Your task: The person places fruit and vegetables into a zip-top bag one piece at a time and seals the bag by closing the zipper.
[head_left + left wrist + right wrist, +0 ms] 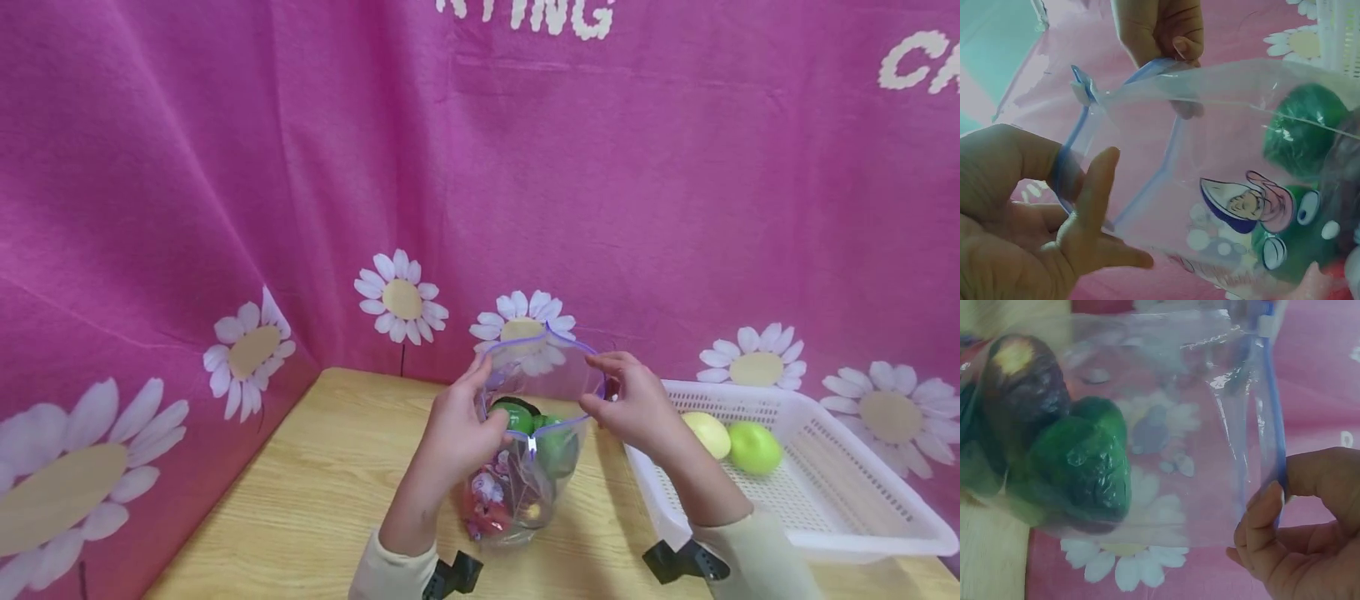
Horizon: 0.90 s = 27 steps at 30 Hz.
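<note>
**Two hands hold one clear bag open, two fruits in the basket beside it**

We count one clear zip bag (519,492), over the wooden table (352,475) and left of the basket; whether its base rests on the wood we cannot tell. Its mouth gapes, edged in blue-violet, with one white slider (532,446) on the near edge.

Both our hands are on that rim. The left hand (461,429) holds its left side, thumb and fingers to either side of the film; the right hand (636,402) pinches the opposite side between thumb and fingers.

Inside the bag, from the head view, we make out two green pieces (516,417) near the top and something red (487,512) low down. The right wrist view shows one dark, purplish-brown piece (1025,387) with a pale end, pressed against the green ones. The pieces overlap, so we cannot give a full count. Cartoon figures are printed on the film.

To the right we have one white basket (870,543) holding two round fruits side by side: one pale yellow (708,435), one bright green (756,448).

Two light sleeves (393,571) and two black wrist mounts (453,575) show below. Behind hangs a magenta cloth (645,167); we count six daisies across it.
</note>
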### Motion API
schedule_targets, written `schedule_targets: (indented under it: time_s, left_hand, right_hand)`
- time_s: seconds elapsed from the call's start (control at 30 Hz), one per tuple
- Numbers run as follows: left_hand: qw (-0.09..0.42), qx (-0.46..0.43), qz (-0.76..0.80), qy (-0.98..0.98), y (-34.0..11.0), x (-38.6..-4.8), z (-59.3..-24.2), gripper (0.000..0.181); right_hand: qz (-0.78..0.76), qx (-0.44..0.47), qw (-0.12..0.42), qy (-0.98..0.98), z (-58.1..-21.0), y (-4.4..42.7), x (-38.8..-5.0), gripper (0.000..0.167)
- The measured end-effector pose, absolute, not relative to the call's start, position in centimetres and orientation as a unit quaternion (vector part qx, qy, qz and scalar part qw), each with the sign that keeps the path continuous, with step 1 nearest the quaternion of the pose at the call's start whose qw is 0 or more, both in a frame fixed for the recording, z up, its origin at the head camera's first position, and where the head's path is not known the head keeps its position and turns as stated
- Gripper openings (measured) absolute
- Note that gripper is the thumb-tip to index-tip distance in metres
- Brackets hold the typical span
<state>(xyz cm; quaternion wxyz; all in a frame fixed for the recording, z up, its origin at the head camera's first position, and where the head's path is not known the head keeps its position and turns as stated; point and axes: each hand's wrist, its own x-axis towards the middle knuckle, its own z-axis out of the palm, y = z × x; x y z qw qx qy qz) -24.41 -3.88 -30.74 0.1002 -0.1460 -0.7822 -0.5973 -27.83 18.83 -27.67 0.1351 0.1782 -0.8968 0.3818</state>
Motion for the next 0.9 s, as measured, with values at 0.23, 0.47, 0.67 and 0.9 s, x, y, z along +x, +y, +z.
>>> schedule_targets:
  time_s: [0.23,0.47,0.67,0.9]
  left_hand:
    - [0.099,-0.169,-0.622,-0.758,-3.5,-25.1,-31.6,0.073]
    - [0.098,-0.200,-0.629,-0.744,-2.8,-25.7,-31.9,0.074]
    - [0.102,-0.216,-0.604,-0.760,-2.8,-25.7,-31.7,0.072]
    - [0.097,-0.212,-0.606,-0.761,-2.7,-25.5,-31.3,0.072]
  right_hand:
    - [0.407,0.170,0.118,-0.889,-28.0,19.4,-27.4,0.056]
    - [0.407,0.177,0.119,-0.888,-27.6,20.6,-27.4,0.054]
    - [0.405,0.233,0.160,-0.870,-27.0,22.7,-27.3,0.042]
    - [0.375,0.212,0.240,-0.870,-26.0,26.4,-28.3,0.033]
